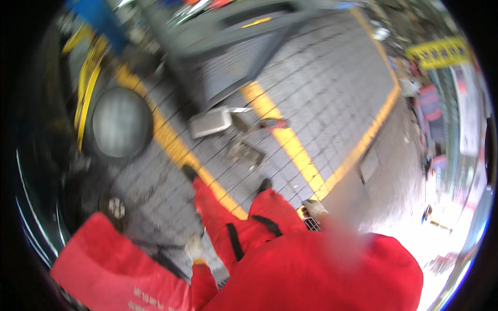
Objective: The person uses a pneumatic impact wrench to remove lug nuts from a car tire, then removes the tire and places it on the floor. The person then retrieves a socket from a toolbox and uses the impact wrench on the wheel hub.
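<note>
My left hand (pixel 195 246), in a pale glove, hangs beside my red-clad leg, near a red cover (pixel 109 259); its fingers are blurred. My right hand (pixel 314 209), also gloved, is closed at an object with a black-and-white grid (pixel 312 224), which is partly hidden and too blurred to name. On the paving ahead of my feet lie a silver rectangular pan (pixel 210 123), a dirty metal piece (pixel 246 153) and a small red-and-dark item (pixel 273 123).
A dark cart (pixel 192 41) stands ahead, a round wheel-like object (pixel 118 123) and yellow metal parts (pixel 88 98) by a blue post (pixel 104 23) at left. A dark glossy body (pixel 39 197) lines the left edge. Piled items and a yellow sign (pixel 436 52) are at right.
</note>
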`<act>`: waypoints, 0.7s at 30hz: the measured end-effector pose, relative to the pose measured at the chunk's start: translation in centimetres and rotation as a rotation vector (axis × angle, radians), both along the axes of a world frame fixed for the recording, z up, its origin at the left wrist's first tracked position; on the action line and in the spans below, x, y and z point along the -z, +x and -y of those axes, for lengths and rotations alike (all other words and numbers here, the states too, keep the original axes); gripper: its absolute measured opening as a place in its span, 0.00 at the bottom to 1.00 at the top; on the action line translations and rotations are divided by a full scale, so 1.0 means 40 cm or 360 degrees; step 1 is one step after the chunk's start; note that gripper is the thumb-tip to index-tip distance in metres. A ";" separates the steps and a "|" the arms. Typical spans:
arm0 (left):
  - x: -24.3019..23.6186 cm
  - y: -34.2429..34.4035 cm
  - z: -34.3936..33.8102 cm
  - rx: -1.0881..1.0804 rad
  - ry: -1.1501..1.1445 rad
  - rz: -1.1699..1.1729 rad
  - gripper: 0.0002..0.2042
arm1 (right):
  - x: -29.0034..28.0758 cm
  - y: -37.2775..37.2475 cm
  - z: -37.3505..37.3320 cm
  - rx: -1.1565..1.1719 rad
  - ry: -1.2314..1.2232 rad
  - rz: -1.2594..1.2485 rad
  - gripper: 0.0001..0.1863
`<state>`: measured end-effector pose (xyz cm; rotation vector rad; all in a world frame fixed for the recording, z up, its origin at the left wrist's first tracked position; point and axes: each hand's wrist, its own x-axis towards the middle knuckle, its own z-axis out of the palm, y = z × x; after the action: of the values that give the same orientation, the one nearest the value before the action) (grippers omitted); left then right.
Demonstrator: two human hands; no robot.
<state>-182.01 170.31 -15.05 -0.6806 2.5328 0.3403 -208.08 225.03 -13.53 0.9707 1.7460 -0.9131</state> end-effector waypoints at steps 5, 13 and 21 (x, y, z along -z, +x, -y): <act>0.037 -0.298 -0.096 -0.0253 0.0252 -0.0383 0.26 | -0.139 0.043 -0.265 -0.0244 0.0138 -0.0272 0.18; -0.324 -0.990 -0.268 0.0593 0.0335 -0.1281 0.22 | -0.116 0.075 -0.587 -0.0594 0.0594 -0.0430 0.09; -0.537 -1.367 -0.744 0.0977 0.0528 -0.1701 0.19 | -0.050 0.217 -0.547 0.1721 0.0230 -0.0384 0.19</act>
<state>-236.67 200.08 6.42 0.5965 3.3068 1.0697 -199.40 246.90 -11.54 2.0412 1.4162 -1.6187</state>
